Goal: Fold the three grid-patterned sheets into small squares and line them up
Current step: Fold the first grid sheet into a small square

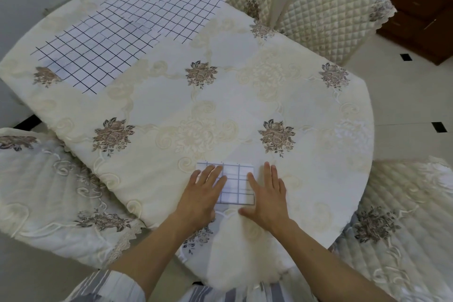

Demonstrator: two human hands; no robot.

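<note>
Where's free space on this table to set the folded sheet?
The cream floral tablecloth is bare across the middle, between the two unfolded grid-patterned sheets at the far left and the small folded grid-patterned sheet, and along the right side. Crowded: the near edge, where left hand and right hand rest.

I watch through one camera, worn on the person's head. It looks forward and down at the table (171,95) from close by. The left hand (201,193) and right hand (267,196) are low in the middle, nearest the lens. The table's far end runs up to the top left. The view is very wide, so a chair (328,7) and floor (404,95) show at the edges.
</note>
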